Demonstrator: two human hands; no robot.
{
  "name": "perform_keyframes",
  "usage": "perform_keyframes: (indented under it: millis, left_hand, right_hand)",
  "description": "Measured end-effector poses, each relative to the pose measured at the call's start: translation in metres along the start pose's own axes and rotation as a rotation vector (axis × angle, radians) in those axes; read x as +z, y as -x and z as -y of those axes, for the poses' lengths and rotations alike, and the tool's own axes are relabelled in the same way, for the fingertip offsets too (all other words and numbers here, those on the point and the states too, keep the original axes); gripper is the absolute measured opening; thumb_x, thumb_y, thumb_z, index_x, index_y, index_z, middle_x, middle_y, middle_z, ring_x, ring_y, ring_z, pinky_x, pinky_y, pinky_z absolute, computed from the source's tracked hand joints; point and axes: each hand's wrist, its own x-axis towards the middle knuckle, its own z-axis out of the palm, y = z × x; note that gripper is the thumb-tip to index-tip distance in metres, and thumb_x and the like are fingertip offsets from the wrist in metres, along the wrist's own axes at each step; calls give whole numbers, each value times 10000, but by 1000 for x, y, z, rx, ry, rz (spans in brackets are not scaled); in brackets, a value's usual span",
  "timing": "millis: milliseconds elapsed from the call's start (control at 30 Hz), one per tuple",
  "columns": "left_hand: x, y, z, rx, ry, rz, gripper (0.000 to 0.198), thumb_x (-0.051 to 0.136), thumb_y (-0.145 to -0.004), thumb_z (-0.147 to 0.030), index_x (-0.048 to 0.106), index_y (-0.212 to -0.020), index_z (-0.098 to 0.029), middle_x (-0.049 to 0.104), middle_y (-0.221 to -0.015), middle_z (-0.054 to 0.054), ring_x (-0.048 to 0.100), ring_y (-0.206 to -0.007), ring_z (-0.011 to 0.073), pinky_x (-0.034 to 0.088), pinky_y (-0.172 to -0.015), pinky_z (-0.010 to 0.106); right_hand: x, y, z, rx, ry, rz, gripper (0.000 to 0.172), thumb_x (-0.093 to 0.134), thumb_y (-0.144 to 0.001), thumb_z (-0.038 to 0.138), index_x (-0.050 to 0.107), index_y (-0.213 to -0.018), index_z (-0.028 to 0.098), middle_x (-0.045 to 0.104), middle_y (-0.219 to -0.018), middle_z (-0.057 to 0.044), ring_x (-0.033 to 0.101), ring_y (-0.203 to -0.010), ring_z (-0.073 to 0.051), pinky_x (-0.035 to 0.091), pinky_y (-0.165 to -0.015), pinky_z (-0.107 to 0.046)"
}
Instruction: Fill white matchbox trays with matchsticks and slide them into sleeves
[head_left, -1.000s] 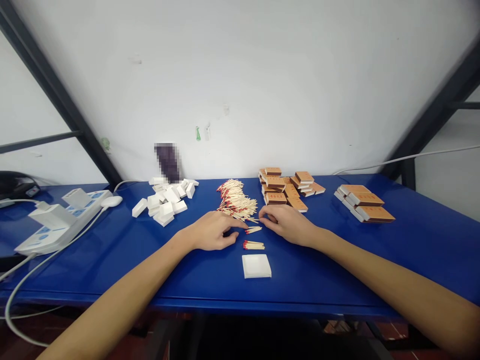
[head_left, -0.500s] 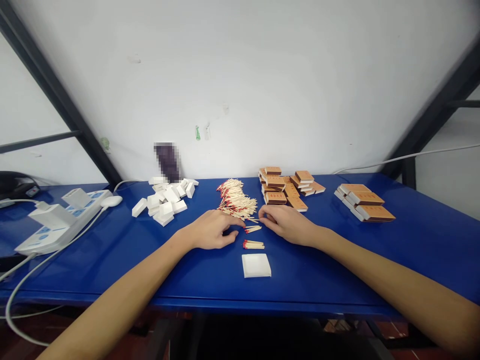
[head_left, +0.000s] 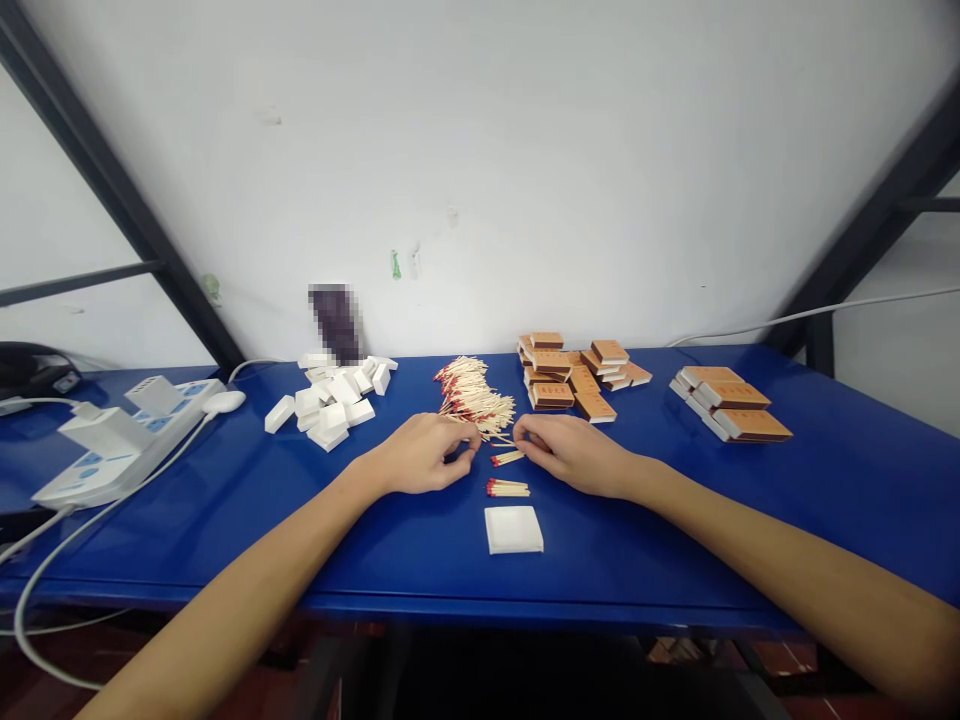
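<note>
A heap of red-tipped matches (head_left: 474, 390) lies on the blue table between my hands. My left hand (head_left: 431, 452) is at the heap's front left edge, index finger bent and thumb slightly apart, with nothing visible held. Opposite it, my right hand (head_left: 574, 450) has thumb and fingers pinched together at the end of a match (head_left: 501, 445); its fingertips are partly hidden. Just below them lies a small group of matches (head_left: 508, 459). Closer to me is a neat bundle of matches (head_left: 508, 488), then a white matchbox tray (head_left: 514, 530).
White matchbox trays (head_left: 330, 400) are piled at the left. Brown matchbox sleeves or boxes (head_left: 551, 365) are stacked behind my right hand. More matchboxes (head_left: 731, 400) stand further right. A power strip (head_left: 124, 450) with plugs and white cables occupies the left end of the table (head_left: 637, 570).
My left hand has drawn back slightly, its index finger and thumb coming closer together. My right hand has shifted slightly left and towards me, near the loose matches.
</note>
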Motion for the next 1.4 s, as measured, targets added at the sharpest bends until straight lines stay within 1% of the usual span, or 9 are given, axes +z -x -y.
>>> perform_keyframes:
  millis: [67, 167, 333, 400, 533, 667, 1033, 1233, 1400]
  left_hand:
    - [0, 0, 0, -24, -17, 3, 152, 496, -858, -195, 628, -931, -181, 574, -617, -41, 494, -530, 107, 353, -574, 232]
    - [0, 0, 0, -36, -31, 30, 244, 498, -873, -220, 626, -1078, -187, 546, -592, -50, 493, -519, 114, 363, -577, 234]
    - [0, 0, 0, -22, -37, 50, 309, 493, -889, -234, 645, -1155, -200, 585, -620, -34, 527, -543, 121, 372, -580, 236]
    - [0, 0, 0, -18, -40, 56, 328, 492, -891, -235, 647, -1179, -207, 613, -646, -26, 538, -554, 123, 373, -583, 238]
    - [1, 0, 2, -13, -41, 74, 358, 494, -893, -233, 645, -1216, -215, 676, -741, -6, 569, -591, 128, 388, -603, 240]
    - [2, 0, 3, 4, -33, 89, 355, 499, -890, -222, 657, -1208, -225, 711, -834, 5, 603, -643, 130, 413, -643, 241]
    - [3, 0, 4, 3, -28, 93, 381, 498, -885, -230, 645, -1236, -237, 730, -891, 10, 619, -652, 130, 437, -661, 242]
    - [2, -1, 3, -3, -34, 90, 380, 502, -883, -235, 649, -1233, -235, 722, -835, 1, 612, -628, 128, 436, -638, 244]
    - [2, 0, 3, -2, -28, 81, 379, 508, -883, -232, 649, -1234, -236, 724, -858, 3, 615, -641, 129, 432, -638, 243]
  right_hand:
    - [0, 0, 0, -7, -2, 6, 125, 441, -959, 226, 553, -914, 196, 614, -803, -26, 532, -674, -154, 352, -635, -269]
    - [0, 1, -1, -25, -17, 9, 153, 419, -971, 226, 566, -941, 193, 641, -874, -47, 569, -739, -170, 387, -669, -284]
    - [-1, 3, 0, -70, -69, -12, 254, 357, -1010, 261, 601, -1032, 194, 666, -981, -76, 612, -882, -199, 433, -776, -318]
    - [-2, 3, 1, -78, -63, -12, 240, 392, -1002, 275, 612, -1046, 191, 669, -967, -73, 610, -854, -195, 430, -752, -311]
    - [-4, 3, 5, -68, -33, 4, 220, 459, -981, 319, 631, -1008, 185, 645, -851, -47, 567, -732, -170, 388, -660, -282]
    - [-4, 3, 5, -70, -34, 5, 227, 484, -971, 360, 638, -959, 194, 596, -770, -17, 524, -686, -152, 354, -631, -267]
    - [0, 2, 2, -91, -44, -17, 164, 524, -943, 302, 638, -904, 191, 554, -705, 8, 495, -650, -133, 345, -629, -260]
    - [-1, 3, 4, -86, -48, -19, 170, 528, -941, 307, 639, -894, 187, 553, -698, 6, 490, -643, -134, 337, -620, -260]
    - [-1, 2, 5, -78, -49, -19, 169, 525, -942, 303, 643, -909, 186, 554, -701, 5, 489, -642, -134, 334, -615, -258]
